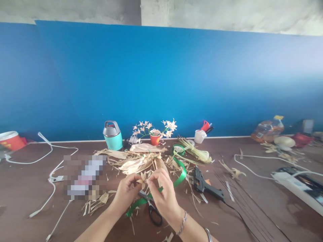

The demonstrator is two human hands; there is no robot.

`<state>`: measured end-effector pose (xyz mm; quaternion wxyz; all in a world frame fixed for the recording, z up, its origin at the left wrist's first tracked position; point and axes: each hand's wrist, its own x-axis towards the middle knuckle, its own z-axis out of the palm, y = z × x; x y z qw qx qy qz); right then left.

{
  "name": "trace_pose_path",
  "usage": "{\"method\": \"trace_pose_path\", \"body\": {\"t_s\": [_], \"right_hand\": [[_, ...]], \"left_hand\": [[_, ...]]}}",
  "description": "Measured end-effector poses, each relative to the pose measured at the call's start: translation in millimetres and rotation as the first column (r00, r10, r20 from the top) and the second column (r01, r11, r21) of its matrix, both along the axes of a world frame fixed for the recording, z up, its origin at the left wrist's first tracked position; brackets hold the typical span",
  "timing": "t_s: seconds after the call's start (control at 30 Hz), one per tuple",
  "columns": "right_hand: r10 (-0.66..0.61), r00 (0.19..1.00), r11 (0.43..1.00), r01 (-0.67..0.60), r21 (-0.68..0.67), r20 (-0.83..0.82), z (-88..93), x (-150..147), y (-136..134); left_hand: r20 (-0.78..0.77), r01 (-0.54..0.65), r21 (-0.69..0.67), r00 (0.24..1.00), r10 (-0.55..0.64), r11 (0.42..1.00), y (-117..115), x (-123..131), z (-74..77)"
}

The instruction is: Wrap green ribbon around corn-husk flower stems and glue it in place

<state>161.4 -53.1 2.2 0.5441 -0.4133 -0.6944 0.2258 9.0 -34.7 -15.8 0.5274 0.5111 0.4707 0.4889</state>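
Note:
A small pale husk flower [143, 180] is held between my two hands, its pointed petals spread. My left hand [127, 191] pinches it from the left side. From the right, my right hand [163, 190] touches its petals with thumb and forefinger pressed together. Below the hands lie black-handled scissors [154, 215], their blades partly hidden, beside a green ribbon [181, 174]. A pile of dried husks [138, 163] is just beyond the hands. Behind it, a red cup [154, 139] holds stems with similar pale flowers [170, 125].
A black glue gun [208, 188] lies to the right with its cord trailing forward. A teal container [113, 137] and a white cup [200, 136] stand at the back. White cables [54, 174] cross the left side; a power strip [297, 190] lies far right.

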Motion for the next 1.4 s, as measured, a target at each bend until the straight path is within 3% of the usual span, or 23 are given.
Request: {"method": "trace_pose_path", "body": {"t_s": [0.4, 0.53, 0.87, 1.07, 1.4], "right_hand": [[-0.01, 1.0, 1.0, 0.009, 0.027, 0.02, -0.6, 2, 1], [-0.017, 0.997, 0.999, 0.015, 0.029, 0.076, 0.2, 2, 1], [-0.075, 0.961, 0.997, 0.072, 0.024, 0.268, 4.2, 4, 1], [-0.074, 0.953, 0.997, 0.071, 0.022, 0.295, 3.2, 4, 1], [-0.068, 0.951, 0.998, 0.071, 0.001, 0.3, 2.8, 4, 2]], "left_hand": [[-0.2, 0.01, 0.047, 0.98, 0.0, 0.999, 0, 1, 2.2], [-0.263, 0.027, 0.127, 0.965, 0.008, 0.991, -1, 0, -0.4], [-0.45, 0.025, 0.391, 0.877, 0.168, 0.92, 3, -3, -2.3], [-0.467, 0.092, 0.421, 0.875, 0.129, 0.902, 1, -1, -4.9], [-0.519, 0.155, 0.535, 0.836, 0.178, 0.831, 3, -5, -10.0]]}}
